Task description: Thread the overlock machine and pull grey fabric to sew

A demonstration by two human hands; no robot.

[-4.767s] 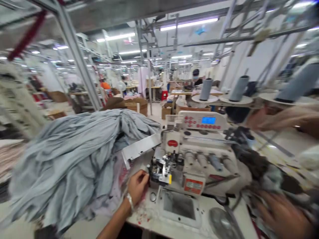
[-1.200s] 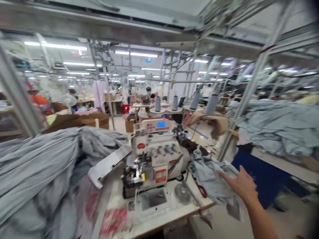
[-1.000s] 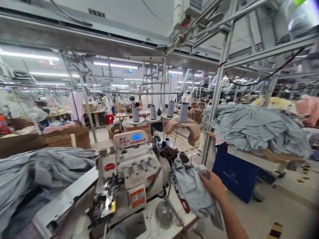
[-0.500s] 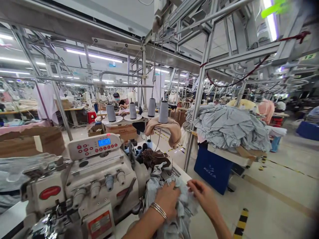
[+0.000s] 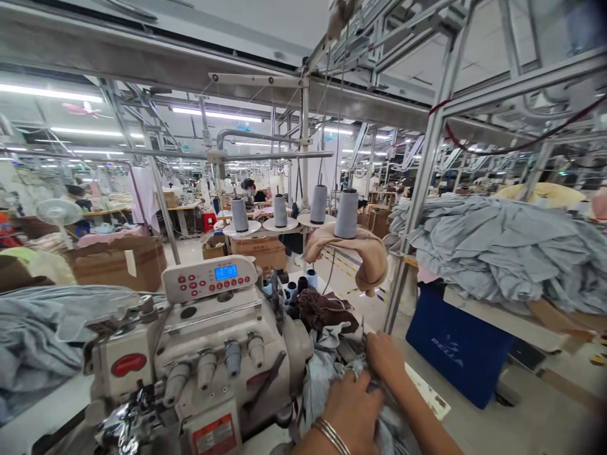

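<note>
Beside the sewing machine (image 5: 213, 347), grey cloth (image 5: 316, 376) lay under the left hand (image 5: 351, 404); just beyond, the right hand (image 5: 385, 357) had curled fingers. Whether either gripped anything was unclear. Behind lay brown cloth (image 5: 326, 309), then thread cones (image 5: 346, 215).

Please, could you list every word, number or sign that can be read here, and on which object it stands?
"BELLA": on the blue panel.
Display: unclear, perhaps ending "07".
Carton print: too blurred.
Red oval badge: unreadable.
Orange label: too small to read.
</note>
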